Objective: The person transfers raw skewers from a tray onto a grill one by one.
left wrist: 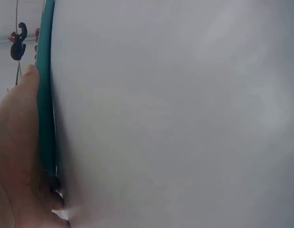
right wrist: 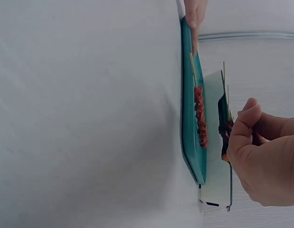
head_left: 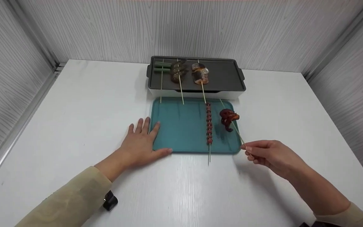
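Observation:
My right hand (head_left: 271,157) pinches the lower end of a bamboo skewer with a glossy dark red, curled piece (head_left: 227,117) that looks like octopus. It is raised over the right side of a teal tray (head_left: 178,126). On that tray lie red meat skewers (head_left: 209,124), close together, their sticks reaching past the front edge. My left hand (head_left: 140,145) rests spread at the tray's front left corner, thumb along the front rim and index finger over the left rim. In the right wrist view, the fingers (right wrist: 246,123) hide the pinched stick end.
Behind the tray stands a black grill plate (head_left: 224,75) on a white base. Green vegetable (head_left: 162,66), dark brown (head_left: 178,71) and fish-like (head_left: 200,74) skewers lie on it, sticks overhanging the front. Pale wood-grain panels (head_left: 194,28) enclose the white table (head_left: 106,91).

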A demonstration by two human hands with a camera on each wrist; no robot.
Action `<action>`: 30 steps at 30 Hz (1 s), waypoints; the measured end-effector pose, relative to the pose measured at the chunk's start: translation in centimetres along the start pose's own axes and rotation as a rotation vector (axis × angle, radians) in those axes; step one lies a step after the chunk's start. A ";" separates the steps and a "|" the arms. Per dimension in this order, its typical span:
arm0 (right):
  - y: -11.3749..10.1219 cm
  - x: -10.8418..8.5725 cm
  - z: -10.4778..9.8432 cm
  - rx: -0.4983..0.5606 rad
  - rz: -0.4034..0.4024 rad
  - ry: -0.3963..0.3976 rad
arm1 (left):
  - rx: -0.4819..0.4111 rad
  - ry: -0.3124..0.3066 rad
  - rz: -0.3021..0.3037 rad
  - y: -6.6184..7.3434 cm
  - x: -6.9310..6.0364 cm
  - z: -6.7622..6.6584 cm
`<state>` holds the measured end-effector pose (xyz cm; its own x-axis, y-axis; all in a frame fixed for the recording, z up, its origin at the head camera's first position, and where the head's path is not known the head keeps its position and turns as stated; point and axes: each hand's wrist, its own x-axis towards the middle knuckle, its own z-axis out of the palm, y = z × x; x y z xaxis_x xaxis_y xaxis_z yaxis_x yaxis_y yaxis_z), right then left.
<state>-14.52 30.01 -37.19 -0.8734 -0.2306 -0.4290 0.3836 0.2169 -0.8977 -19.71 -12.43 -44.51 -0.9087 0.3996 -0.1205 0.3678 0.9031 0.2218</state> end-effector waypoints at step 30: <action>-8.9 9.7 -4.0 0.149 -0.095 0.186 | -0.008 0.002 -0.007 0.0 0.0 0.0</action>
<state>-27.60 29.63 -32.95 -0.9424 -0.0614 -0.3287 0.3254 0.0576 -0.9438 -19.65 -12.43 -44.53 -0.9118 0.3927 -0.1203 0.3596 0.9048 0.2282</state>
